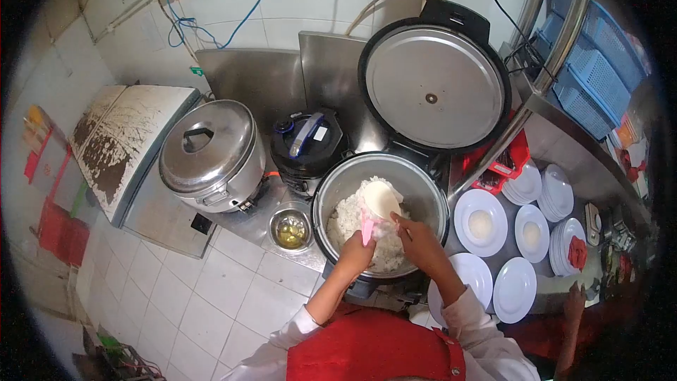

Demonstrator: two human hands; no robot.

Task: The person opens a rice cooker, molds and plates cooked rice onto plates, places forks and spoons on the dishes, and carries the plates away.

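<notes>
A large open rice cooker (446,229) holds a heap of white rice (345,215). Over the rice, my left hand (357,254) is closed around the handle of a pink rice paddle (368,230); the paddle's far end is hard to make out against the rice. My right hand (419,241) grips the rim of a small cream-coloured bowl (381,200), tilted above the rice close to the paddle. What lies inside the bowl cannot be seen clearly. The cooker's round lid (437,70) stands raised behind the pot.
Left of the cooker are a metal bowl of yellowish liquid (290,230), a black-lidded cooker (310,148) and a big lidded steel pot (210,148). To the right sit several white plates (515,289), two bearing rice mounds, and blue baskets (592,63). Another person's hand (575,303) shows at lower right.
</notes>
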